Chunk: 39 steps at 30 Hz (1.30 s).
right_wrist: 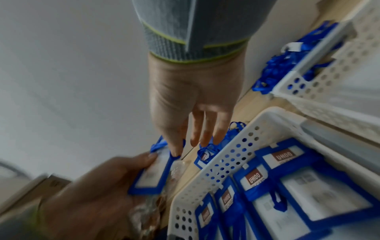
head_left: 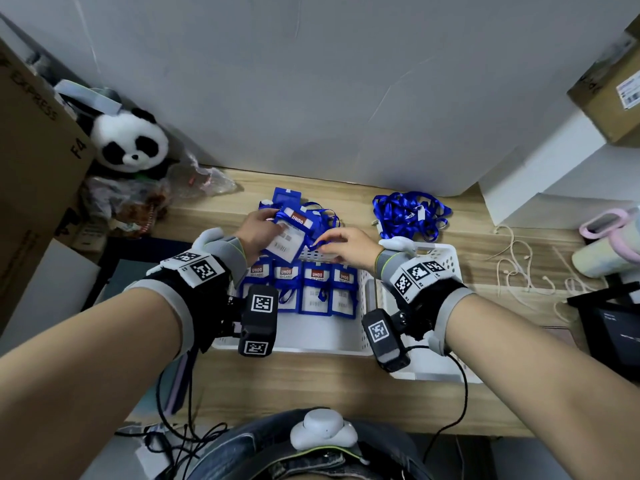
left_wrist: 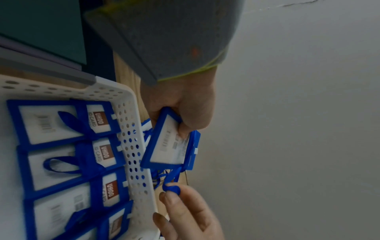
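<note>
My left hand [head_left: 259, 230] grips a blue ID card holder [head_left: 289, 237] just beyond the far rim of a white perforated basket [head_left: 367, 306]. In the left wrist view the fingers curl round the top edge of the holder [left_wrist: 170, 142]. My right hand [head_left: 346, 247] pinches the blue lanyard strap [left_wrist: 171, 188] that hangs from this holder, thumb against forefinger. Several finished holders [head_left: 315, 289] with straps lie in a row inside the basket. More blue holders [head_left: 287, 197] are heaped on the table behind my hands.
A pile of loose blue lanyards [head_left: 408, 214] lies at the back right. A second white basket [head_left: 440, 268] stands under my right wrist. A panda plush [head_left: 130, 143] and a cardboard box [head_left: 31, 168] fill the left; a pink cup [head_left: 606, 244] and white cords [head_left: 519, 268] are right.
</note>
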Tool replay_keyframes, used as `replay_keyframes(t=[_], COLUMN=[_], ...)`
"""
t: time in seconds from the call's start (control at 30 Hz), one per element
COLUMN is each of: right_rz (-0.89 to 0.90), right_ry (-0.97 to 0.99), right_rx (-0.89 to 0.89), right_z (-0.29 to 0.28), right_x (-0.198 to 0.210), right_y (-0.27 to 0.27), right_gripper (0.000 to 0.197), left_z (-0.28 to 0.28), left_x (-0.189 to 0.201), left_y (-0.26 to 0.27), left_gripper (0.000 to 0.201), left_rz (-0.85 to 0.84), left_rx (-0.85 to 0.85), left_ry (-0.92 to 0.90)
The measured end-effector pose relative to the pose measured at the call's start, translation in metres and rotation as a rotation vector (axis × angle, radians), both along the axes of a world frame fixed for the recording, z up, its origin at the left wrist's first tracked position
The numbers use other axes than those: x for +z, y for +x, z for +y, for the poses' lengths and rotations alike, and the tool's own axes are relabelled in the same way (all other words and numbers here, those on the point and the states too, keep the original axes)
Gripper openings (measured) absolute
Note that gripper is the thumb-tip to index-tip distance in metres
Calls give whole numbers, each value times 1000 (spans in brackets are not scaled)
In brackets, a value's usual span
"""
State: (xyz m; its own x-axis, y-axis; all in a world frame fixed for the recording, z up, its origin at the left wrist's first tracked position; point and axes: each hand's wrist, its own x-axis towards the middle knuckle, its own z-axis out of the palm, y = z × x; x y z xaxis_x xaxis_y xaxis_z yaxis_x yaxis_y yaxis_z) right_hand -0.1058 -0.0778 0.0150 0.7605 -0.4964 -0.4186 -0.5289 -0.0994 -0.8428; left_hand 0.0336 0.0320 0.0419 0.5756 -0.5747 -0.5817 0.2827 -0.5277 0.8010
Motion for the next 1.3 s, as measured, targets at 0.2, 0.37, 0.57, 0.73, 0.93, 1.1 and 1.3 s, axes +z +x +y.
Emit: replay_keyframes(t=[0.2,0.37,0.57,0.73,0.93,1.1,1.3], right_rz=[122,30,137,313,415,426,378], right_ry=[398,307,337,256,312,216,222], right_rx=[-238,-216,-173,-4,28,49,27], right_z=[2,16,37,61,79,83,83], right_x=[-1,-16,-37,-51,-69,-85,-96], right_y=[8,21,33,43,57,64,61], right_gripper=[29,32,39,30,30,13,15], left_z=[11,24,42,45,48,49,45], left_x=[-11,-15,-28,-34,-45,-52,-56], left_y=[8,4,19,30,37,40,44], left_gripper=[43,27,37,24,22,18,19], left_rz=[148,213,129,101,135,170,167], left_rx=[8,-74,-98,-65,-79,-66,-22], left_ry=[-21,-18,49,67,70,56,41])
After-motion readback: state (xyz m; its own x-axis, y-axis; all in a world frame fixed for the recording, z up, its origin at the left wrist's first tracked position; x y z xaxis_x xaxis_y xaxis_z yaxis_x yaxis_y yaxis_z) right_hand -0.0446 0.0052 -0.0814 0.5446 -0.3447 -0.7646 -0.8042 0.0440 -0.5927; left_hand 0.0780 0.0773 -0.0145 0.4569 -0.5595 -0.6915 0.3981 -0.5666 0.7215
